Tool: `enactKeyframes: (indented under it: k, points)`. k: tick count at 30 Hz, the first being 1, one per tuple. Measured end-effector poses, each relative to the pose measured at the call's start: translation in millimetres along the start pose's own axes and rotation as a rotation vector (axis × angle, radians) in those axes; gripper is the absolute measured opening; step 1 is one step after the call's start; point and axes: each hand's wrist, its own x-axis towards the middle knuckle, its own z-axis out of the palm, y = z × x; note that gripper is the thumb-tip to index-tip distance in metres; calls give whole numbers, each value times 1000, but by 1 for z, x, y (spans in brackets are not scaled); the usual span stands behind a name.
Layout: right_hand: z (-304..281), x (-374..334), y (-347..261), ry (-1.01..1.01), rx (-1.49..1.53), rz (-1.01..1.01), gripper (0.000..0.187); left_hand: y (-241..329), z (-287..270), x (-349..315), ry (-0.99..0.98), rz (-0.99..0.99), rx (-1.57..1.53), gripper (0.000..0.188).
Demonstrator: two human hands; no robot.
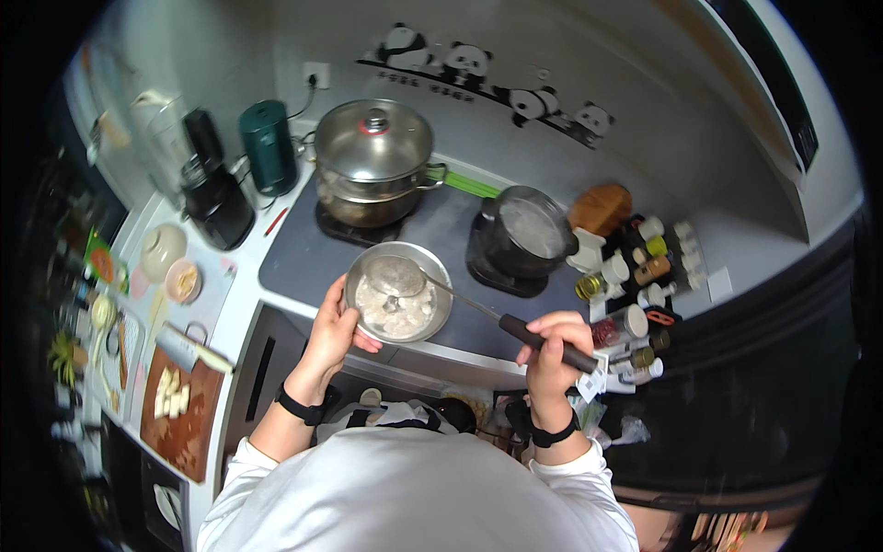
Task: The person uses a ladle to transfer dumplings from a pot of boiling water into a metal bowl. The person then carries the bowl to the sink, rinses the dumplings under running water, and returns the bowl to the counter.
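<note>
My left hand [335, 322] grips the rim of a round metal bowl [443, 322] from its left side, at the front edge of the stove. Pale, whitish chunks of food [405, 317] lie in the bowl; I cannot tell what they are. In my right hand [556, 354] is the dark handle of a skimmer [395, 276], its fingers wrapped round it. The skimmer's round head rests in or just over the bowl, hiding part of the food. Behind the bowl, to the right, a dark pot [526, 235] without a lid holds cloudy liquid.
A lidded steel steamer pot [374, 156] stands on the left burner. Bottles and jars [625, 324] crowd the right side. On the left counter are a cleaver [179, 347], a cutting board [189, 440] with pale cut pieces, a green kettle [269, 147] and a black appliance [216, 198].
</note>
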Motion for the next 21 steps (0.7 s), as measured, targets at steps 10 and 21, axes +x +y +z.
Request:
enactKeyframes:
  k: [10,21]
  points:
    - [-6,-29,-67,-703,-34,-540,33,-22,1,-137,343,207,-67,64]
    - [51,-107,-128,-631,397,-247,43,-62,-2,-351,810,291,-155,63]
